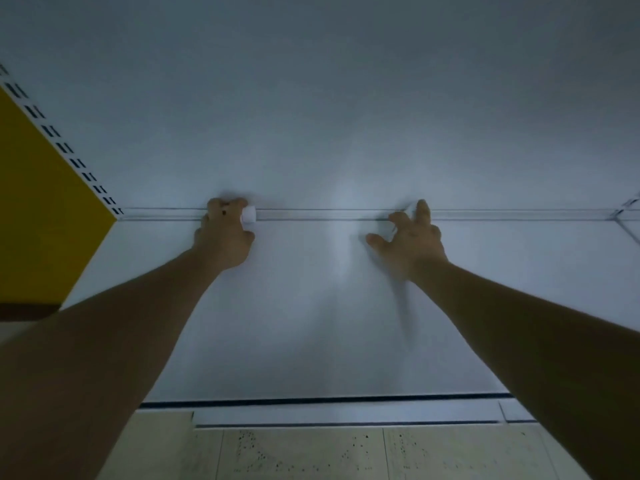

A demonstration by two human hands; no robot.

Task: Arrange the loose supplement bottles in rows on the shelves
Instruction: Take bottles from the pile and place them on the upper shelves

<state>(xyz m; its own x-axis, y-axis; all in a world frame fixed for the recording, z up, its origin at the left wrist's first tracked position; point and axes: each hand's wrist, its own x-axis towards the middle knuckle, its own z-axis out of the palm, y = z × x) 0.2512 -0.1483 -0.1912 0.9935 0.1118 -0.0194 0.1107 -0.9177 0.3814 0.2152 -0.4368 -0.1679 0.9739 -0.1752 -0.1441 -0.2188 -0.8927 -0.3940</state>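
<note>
Supplement bottle [248, 216], white, stands at the very back of the shelf [311, 313], where the shelf floor meets the white back panel [311, 116]. Only a small pale part of it shows past the left hand [225, 233], whose fingers are curled round it from above. Its label and its contents cannot be seen.

The right hand [412, 240] lies well apart to the right, also at the back edge. Its fingers are spread and bent, with the thumb stretched out to the left. A faint pale blur shows by its fingertips, and whether that is another bottle cannot be told.

A yellow side panel [34, 220] with a slotted upright [65, 150] closes the shelf on the left. Speckled floor tiles [311, 455] show below the shelf's front edge.
</note>
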